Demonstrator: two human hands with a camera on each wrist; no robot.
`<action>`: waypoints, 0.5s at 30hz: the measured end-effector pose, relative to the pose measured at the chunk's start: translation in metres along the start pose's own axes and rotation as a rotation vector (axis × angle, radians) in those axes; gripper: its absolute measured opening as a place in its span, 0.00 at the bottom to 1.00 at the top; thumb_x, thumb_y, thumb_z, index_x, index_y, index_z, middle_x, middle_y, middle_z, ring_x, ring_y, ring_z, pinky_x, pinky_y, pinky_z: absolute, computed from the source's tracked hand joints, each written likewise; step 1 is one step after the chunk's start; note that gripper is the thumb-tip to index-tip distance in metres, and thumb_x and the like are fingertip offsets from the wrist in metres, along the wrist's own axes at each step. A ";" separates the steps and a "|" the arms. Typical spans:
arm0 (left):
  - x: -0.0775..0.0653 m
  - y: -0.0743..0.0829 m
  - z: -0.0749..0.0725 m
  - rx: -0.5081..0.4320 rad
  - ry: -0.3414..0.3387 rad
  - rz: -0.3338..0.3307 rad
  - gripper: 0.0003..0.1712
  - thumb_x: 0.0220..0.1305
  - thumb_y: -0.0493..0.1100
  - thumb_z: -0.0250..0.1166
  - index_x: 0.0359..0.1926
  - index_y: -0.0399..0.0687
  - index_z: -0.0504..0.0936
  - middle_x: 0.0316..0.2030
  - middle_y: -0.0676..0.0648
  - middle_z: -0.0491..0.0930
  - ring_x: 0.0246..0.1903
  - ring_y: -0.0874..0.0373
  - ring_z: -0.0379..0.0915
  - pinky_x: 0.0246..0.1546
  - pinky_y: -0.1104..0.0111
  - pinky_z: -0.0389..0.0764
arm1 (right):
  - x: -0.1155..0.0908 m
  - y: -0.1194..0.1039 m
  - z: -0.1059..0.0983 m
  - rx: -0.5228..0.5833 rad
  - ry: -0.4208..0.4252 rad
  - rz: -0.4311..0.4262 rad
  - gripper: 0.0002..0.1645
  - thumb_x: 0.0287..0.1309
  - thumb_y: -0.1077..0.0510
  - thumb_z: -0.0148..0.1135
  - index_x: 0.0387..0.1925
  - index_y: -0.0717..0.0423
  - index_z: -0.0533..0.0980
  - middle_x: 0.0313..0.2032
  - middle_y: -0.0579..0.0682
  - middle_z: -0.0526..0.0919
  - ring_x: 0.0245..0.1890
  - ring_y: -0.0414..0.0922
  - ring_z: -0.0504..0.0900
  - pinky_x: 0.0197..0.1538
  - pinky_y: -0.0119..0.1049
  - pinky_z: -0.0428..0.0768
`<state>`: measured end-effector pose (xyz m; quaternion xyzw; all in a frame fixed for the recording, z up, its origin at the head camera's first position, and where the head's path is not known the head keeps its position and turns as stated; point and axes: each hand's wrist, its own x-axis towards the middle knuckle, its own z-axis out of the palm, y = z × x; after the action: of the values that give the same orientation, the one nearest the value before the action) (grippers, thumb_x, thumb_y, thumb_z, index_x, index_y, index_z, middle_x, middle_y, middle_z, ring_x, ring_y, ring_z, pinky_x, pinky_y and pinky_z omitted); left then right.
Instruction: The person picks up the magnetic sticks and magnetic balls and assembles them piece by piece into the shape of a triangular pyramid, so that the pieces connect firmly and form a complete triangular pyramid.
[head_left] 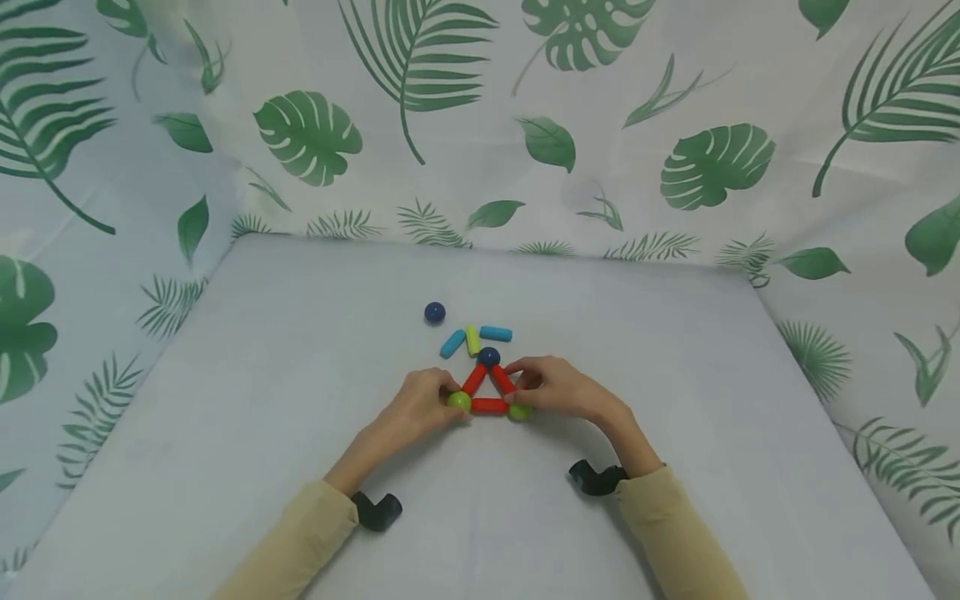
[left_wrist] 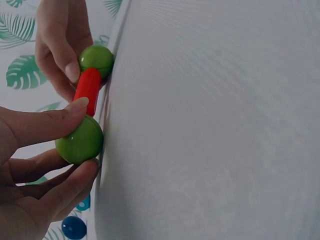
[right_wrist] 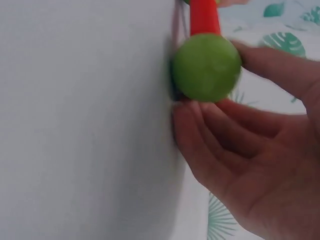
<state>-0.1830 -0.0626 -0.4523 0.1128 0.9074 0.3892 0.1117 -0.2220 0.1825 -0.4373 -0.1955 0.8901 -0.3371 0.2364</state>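
A flat triangle of three red rods point(head_left: 490, 406) lies on the table, with a dark blue ball point(head_left: 489, 357) at its far corner and a green ball at each near corner. My left hand point(head_left: 416, 408) pinches the left green ball point(head_left: 460, 402) between thumb and fingers, as the left wrist view shows too. At the opposite corner, my right hand point(head_left: 561, 387) holds the right green ball point(head_left: 519, 412). In the right wrist view the thumb is on one side of that ball point(right_wrist: 206, 67) and the fingers are under the other.
Beyond the triangle lie two light blue rods point(head_left: 496, 333) and a yellow-green rod point(head_left: 472, 341). A loose dark blue ball point(head_left: 435, 313) sits farther back, to the left. The white table point(head_left: 637, 333) is bordered by leaf-patterned curtains point(head_left: 480, 175).
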 end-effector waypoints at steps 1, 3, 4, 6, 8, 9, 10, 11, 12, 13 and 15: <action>0.000 -0.001 0.000 0.003 0.003 -0.003 0.18 0.53 0.38 0.81 0.44 0.38 0.87 0.35 0.47 0.84 0.33 0.58 0.75 0.39 0.69 0.83 | 0.000 0.001 0.000 0.007 -0.001 -0.007 0.28 0.64 0.54 0.67 0.62 0.61 0.77 0.41 0.50 0.85 0.39 0.45 0.80 0.44 0.36 0.81; 0.000 -0.002 -0.001 0.004 0.009 -0.002 0.18 0.53 0.38 0.81 0.44 0.38 0.87 0.35 0.47 0.84 0.33 0.58 0.75 0.39 0.68 0.83 | 0.001 0.002 0.002 0.021 0.019 -0.008 0.27 0.64 0.53 0.66 0.62 0.61 0.77 0.39 0.50 0.85 0.39 0.45 0.80 0.42 0.37 0.80; -0.001 -0.002 -0.001 0.006 0.010 0.000 0.18 0.53 0.38 0.81 0.44 0.38 0.87 0.35 0.47 0.84 0.33 0.58 0.75 0.39 0.68 0.83 | 0.003 0.002 0.004 0.029 0.036 -0.006 0.26 0.65 0.53 0.66 0.61 0.60 0.78 0.38 0.50 0.84 0.38 0.45 0.79 0.41 0.36 0.79; -0.001 -0.004 -0.001 0.010 0.012 0.002 0.18 0.53 0.39 0.81 0.44 0.37 0.87 0.36 0.47 0.84 0.34 0.58 0.75 0.40 0.68 0.83 | 0.007 0.002 0.008 0.047 0.072 0.007 0.25 0.65 0.52 0.65 0.59 0.60 0.79 0.36 0.50 0.83 0.35 0.45 0.78 0.38 0.35 0.77; -0.001 -0.004 -0.001 0.017 0.013 0.002 0.18 0.53 0.39 0.81 0.44 0.37 0.87 0.35 0.47 0.84 0.33 0.58 0.75 0.39 0.68 0.83 | 0.010 0.001 0.011 0.052 0.101 0.014 0.24 0.66 0.51 0.65 0.57 0.61 0.80 0.34 0.50 0.82 0.33 0.44 0.77 0.36 0.35 0.76; -0.001 -0.004 -0.001 0.021 0.016 0.003 0.18 0.53 0.39 0.81 0.44 0.37 0.87 0.35 0.47 0.84 0.33 0.58 0.75 0.39 0.69 0.83 | 0.011 0.001 0.012 0.051 0.112 0.013 0.24 0.65 0.51 0.66 0.57 0.61 0.80 0.34 0.50 0.82 0.33 0.44 0.77 0.35 0.35 0.76; 0.000 -0.004 -0.001 0.023 0.018 0.006 0.18 0.53 0.39 0.81 0.44 0.37 0.87 0.35 0.47 0.84 0.33 0.58 0.75 0.39 0.69 0.83 | 0.012 0.001 0.012 0.055 0.120 0.014 0.23 0.65 0.51 0.66 0.56 0.61 0.80 0.33 0.50 0.82 0.33 0.45 0.77 0.35 0.35 0.76; 0.000 -0.005 0.000 0.023 0.018 0.007 0.18 0.53 0.39 0.81 0.44 0.37 0.87 0.35 0.47 0.83 0.33 0.58 0.74 0.39 0.69 0.83 | 0.012 0.001 0.013 0.058 0.124 0.014 0.23 0.65 0.51 0.66 0.56 0.60 0.80 0.33 0.50 0.82 0.33 0.45 0.77 0.35 0.35 0.76; 0.001 -0.004 0.000 0.024 0.017 0.012 0.18 0.53 0.39 0.81 0.43 0.37 0.87 0.35 0.46 0.83 0.33 0.57 0.75 0.39 0.69 0.83 | 0.012 0.002 0.013 0.061 0.128 0.016 0.23 0.65 0.51 0.66 0.56 0.60 0.80 0.34 0.50 0.82 0.34 0.45 0.77 0.36 0.36 0.76; 0.001 -0.004 0.001 0.024 0.016 0.021 0.18 0.53 0.39 0.81 0.43 0.36 0.87 0.34 0.46 0.83 0.33 0.58 0.75 0.39 0.69 0.83 | 0.011 0.003 0.013 0.062 0.129 0.017 0.23 0.65 0.50 0.67 0.57 0.59 0.80 0.34 0.50 0.82 0.35 0.45 0.77 0.37 0.36 0.76; 0.001 -0.005 0.002 0.020 0.015 0.030 0.17 0.54 0.39 0.80 0.43 0.36 0.87 0.34 0.47 0.83 0.33 0.58 0.74 0.38 0.69 0.83 | 0.010 0.006 0.013 0.074 0.124 0.024 0.24 0.65 0.50 0.68 0.57 0.58 0.80 0.35 0.50 0.82 0.36 0.46 0.78 0.39 0.36 0.77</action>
<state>-0.1838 -0.0644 -0.4569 0.1248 0.9103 0.3824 0.0978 -0.2246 0.1753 -0.4529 -0.1547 0.8921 -0.3785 0.1921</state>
